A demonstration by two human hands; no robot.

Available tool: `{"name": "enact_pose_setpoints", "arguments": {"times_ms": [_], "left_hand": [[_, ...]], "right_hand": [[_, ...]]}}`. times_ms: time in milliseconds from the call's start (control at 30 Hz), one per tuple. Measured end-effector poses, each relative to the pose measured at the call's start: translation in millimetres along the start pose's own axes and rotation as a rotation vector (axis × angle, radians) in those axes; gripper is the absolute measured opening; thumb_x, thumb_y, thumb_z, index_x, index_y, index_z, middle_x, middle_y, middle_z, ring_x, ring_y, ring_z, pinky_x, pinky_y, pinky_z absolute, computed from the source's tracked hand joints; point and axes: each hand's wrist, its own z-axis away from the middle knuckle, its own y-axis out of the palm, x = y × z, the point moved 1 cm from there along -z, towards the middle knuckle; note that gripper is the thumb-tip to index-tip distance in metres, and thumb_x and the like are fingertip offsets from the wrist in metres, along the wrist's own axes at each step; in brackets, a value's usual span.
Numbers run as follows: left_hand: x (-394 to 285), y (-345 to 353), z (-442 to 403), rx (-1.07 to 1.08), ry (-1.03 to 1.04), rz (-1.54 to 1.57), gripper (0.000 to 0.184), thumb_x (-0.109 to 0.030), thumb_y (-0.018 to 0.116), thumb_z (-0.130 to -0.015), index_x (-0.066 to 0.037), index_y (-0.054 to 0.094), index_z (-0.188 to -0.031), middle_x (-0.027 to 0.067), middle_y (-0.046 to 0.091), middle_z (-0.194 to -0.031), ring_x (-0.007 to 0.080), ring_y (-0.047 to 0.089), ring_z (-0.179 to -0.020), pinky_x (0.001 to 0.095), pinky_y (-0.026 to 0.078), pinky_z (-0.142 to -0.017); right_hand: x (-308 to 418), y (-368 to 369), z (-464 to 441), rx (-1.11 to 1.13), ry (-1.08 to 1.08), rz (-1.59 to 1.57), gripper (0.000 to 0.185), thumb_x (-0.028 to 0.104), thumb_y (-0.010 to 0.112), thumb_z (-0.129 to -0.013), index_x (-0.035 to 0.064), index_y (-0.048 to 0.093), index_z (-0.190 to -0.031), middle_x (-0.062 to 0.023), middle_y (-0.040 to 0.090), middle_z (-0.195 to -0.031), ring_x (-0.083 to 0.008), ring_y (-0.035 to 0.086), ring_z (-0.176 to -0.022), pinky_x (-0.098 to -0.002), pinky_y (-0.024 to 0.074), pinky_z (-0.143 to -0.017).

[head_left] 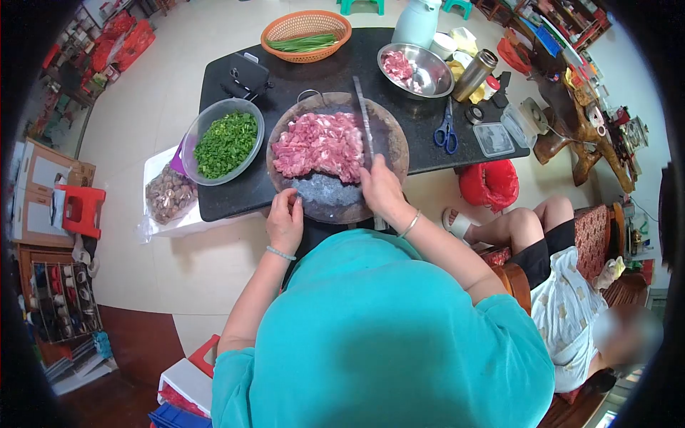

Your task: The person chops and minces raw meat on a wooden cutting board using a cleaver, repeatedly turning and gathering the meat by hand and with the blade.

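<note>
At the far left, the dark lens border cuts off a rack point(63, 299) whose contents blur together. Beside the table's left edge, brownish lumps in a clear bag point(170, 197) are hard to identify, and a bowl point(251, 158) of chopped greens point(225, 145) overlaps part of their white container. The left hand point(285, 225), with a pale bracelet at the wrist, reaches forward to the near-left rim of a round chopping board point(391, 132), fingers half-curled and bent at the tips; I cannot tell whether they grip the rim or merely rest there. The pink meat point(321, 146) lies spread over the board's middle and far-left part, left of a cleaver point(364, 118) seen nearly edge-on, so its blade face is hidden. The right hand point(385, 189) is closed around the cleaver's handle, which the fingers cover; its forearm slants in from the lower right, and the blade points away from the body. Further right, a metal bowl point(432, 70) holds more meat, and a red-lined bin point(492, 184) is partly hidden beneath the table point(421, 132). A seated person's point(564, 299) face is blurred.
</note>
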Motion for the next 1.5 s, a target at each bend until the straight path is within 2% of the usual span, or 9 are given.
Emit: {"name": "enact_pose_setpoints", "arguments": {"times_ms": [233, 433, 567, 800, 900, 967, 1167, 1300, 1500], "left_hand": [[-17, 11, -20, 0.036, 0.075, -0.055, 0.016, -0.013, 0.058, -0.087, -0.009, 0.058, -0.102, 0.0089, 0.06, -0.084, 0.0255, 0.061, -0.072, 0.0363, 0.049, -0.064], [-1, 25, -35, -0.069, 0.182, -0.114, 0.011, -0.019, 0.058, -0.088, -0.008, 0.058, -0.089, 0.0113, 0.06, -0.08, 0.031, 0.061, -0.069, 0.0397, 0.048, -0.061], [2, 34, -39, -0.095, 0.306, -0.275, 0.012, -0.018, 0.057, -0.087, -0.008, 0.058, -0.08, 0.0105, 0.059, -0.074, 0.0301, 0.059, -0.065, 0.0383, 0.045, -0.057], [-1, 33, -39, -0.113, 0.403, -0.256, 0.014, -0.018, 0.062, -0.084, -0.009, 0.056, -0.076, 0.0081, 0.056, -0.069, 0.0281, 0.057, -0.062, 0.0383, 0.044, -0.055], [1, 33, -39, -0.111, 0.433, -0.287, 0.014, -0.018, 0.062, -0.084, -0.009, 0.056, -0.076, 0.0073, 0.056, -0.068, 0.0269, 0.057, -0.063, 0.0369, 0.044, -0.056], [-2, 32, -38, -0.106, 0.449, -0.299, 0.012, -0.016, 0.063, -0.083, -0.008, 0.056, -0.076, 0.0073, 0.055, -0.07, 0.0264, 0.056, -0.065, 0.0365, 0.043, -0.058], [-12, 28, -40, -0.132, 0.52, -0.24, 0.007, -0.011, 0.061, -0.083, -0.006, 0.058, -0.087, 0.0113, 0.057, -0.084, 0.0293, 0.056, -0.079, 0.0386, 0.044, -0.069], [-17, 15, -46, -0.377, 0.369, 0.076, 0.009, -0.004, 0.05, -0.089, -0.002, 0.057, -0.095, 0.0159, 0.057, -0.094, 0.0333, 0.055, -0.086, 0.0383, 0.045, -0.079], [-5, -29, -54, -0.622, -0.115, 0.511, 0.021, -0.019, 0.039, -0.1, -0.001, 0.051, -0.103, 0.0062, 0.059, -0.098, 0.0107, 0.054, -0.08, 0.0244, 0.045, -0.07]], "right_hand": [[2, -9, -11, 0.219, -0.126, 0.385, 0.024, 0.011, 0.043, -0.089, -0.002, 0.044, -0.108, -0.025, 0.064, -0.084, -0.04, 0.065, -0.078, -0.0499, 0.0508, -0.071], [-66, -51, -17, 0.272, 0.241, -0.712, 0.019, 0.025, 0.051, -0.095, 0.0065, 0.048, -0.091, -0.0018, 0.051, -0.058, -0.0112, 0.05, -0.042, -0.0249, 0.0399, -0.038], [-112, -54, -20, 0.301, 0.325, -0.872, 0.015, 0.023, 0.05, -0.096, 0.0085, 0.05, -0.092, 0.0008, 0.05, -0.06, -0.0077, 0.046, -0.041, -0.0201, 0.0369, -0.039], [-93, -38, -53, 0.484, 0.269, -0.866, 0.014, 0.02, 0.053, -0.094, 0.0081, 0.049, -0.09, 0.0008, 0.049, -0.06, -0.009, 0.045, -0.042, -0.0225, 0.0361, -0.039], [-66, -40, -69, 0.463, 0.079, -0.505, 0.018, 0.021, 0.057, -0.091, 0.0045, 0.05, -0.088, -0.0069, 0.054, -0.06, -0.0167, 0.054, -0.044, -0.0298, 0.0411, -0.041], [-52, -38, -66, 0.049, -0.555, 0.151, 0.021, 0.021, 0.06, -0.087, 0.0027, 0.049, -0.088, -0.0169, 0.058, -0.063, -0.028, 0.061, -0.053, -0.0395, 0.0456, -0.045], [-26, -20, -9, -0.014, -0.623, 0.736, 0.012, 0.008, 0.051, -0.079, 0.0034, 0.046, -0.09, -0.0128, 0.062, -0.072, -0.028, 0.065, -0.059, -0.04, 0.0509, -0.047], [-27, -55, -10, 0.061, -0.552, 0.469, 0.009, 0.012, 0.049, -0.087, 0.0066, 0.044, -0.092, -0.0156, 0.06, -0.076, -0.035, 0.062, -0.066, -0.0448, 0.0496, -0.054], [-23, -59, 22, 0.242, -0.48, 0.117, 0.016, 0.021, 0.053, -0.09, 0.0073, 0.048, -0.094, -0.0186, 0.06, -0.073, -0.0389, 0.06, -0.07, -0.0482, 0.0465, -0.06]]}}
